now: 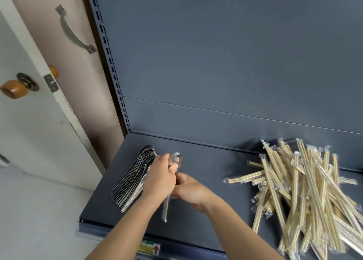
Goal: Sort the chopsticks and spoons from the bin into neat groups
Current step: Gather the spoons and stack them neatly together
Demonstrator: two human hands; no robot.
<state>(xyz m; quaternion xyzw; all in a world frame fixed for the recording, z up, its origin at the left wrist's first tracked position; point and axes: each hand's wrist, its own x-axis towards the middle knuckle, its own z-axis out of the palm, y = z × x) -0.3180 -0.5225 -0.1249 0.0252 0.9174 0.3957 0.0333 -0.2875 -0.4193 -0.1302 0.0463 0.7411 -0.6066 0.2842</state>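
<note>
A white door (35, 134) with a round brown knob (13, 89) stood at the far left. Beside it was a pinkish panel carrying a metal pull handle (73, 31), and then came the slotted upright (110, 63) of a dark blue-grey shelf (216, 183) with its tall back panel (235, 53). Near the shelf's left edge lay the stack of spoons (131, 183), nested one on another. Their bowls pointed toward the back edge and their handles fanned out toward the front-left corner. On the front lip of the shelf, below the hands, was a small sticker (151, 249) with a red arrow. The left hand (160, 179) came in from the front edge and hovered just right of the stack, partly covering it. Its fingers were curled round the neck of a single spoon (174, 159). That spoon's bowl stood out above the knuckles toward the back edge, and its handle ran down toward the front edge, ending short of it. Whether its tip touched the shelf could not be told. The right hand (191, 191) met the left one just beside it. Its fingers were curled in against the same spoon's handle and appeared to grip it, though the left hand hid most of that hold and the area was blurred. A bare stretch of shelf lay between the hands and the chopsticks (306, 197). These were pale pairs in clear wrappers, heaped in a loose, crossed pile. The pile ran from the back edge down to the front-right part of the shelf, with a few pairs sticking out sideways toward the hands.
</note>
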